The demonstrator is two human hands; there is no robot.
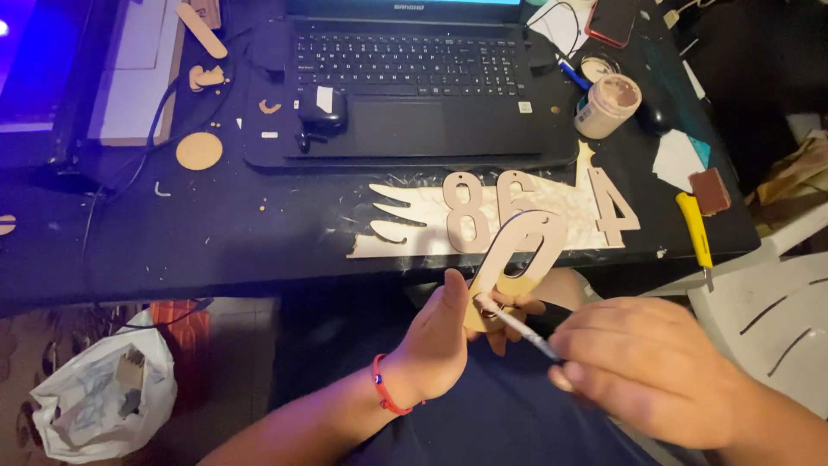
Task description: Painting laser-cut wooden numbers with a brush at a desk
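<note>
I see left hand (444, 332) gripping wooden number cutout (515, 259) just below the laptop's (414, 78) bench (216, 233) edge | right hand (642, 375) pinching thin white tool (516, 324), tip touching cutout

Your wooden number cutout (517, 259): pale tan. Table (216, 233): black. Laptop (405, 78): black. Cutter (694, 229): yellow. Your wristband (384, 388): red.
</note>
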